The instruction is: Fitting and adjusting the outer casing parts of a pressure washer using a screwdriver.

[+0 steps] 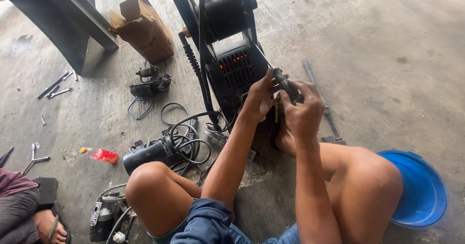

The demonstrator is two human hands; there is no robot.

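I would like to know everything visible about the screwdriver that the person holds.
The screwdriver has a dark, ribbed handle and a thin, bright metal shaft. It is tilted: the shaft runs up and to the left toward the black machine, and the tip seems to meet its casing beside the vent slots. The left hand and the right hand both grip the handle, so its lower end is hidden.

Machine (232,64) stands on the floor (387,40) ahead of both knees. Cardboard box (145,28) to its left. Motor (145,155) and bottle (99,154) near left knee. Basin (421,190) at right knee.
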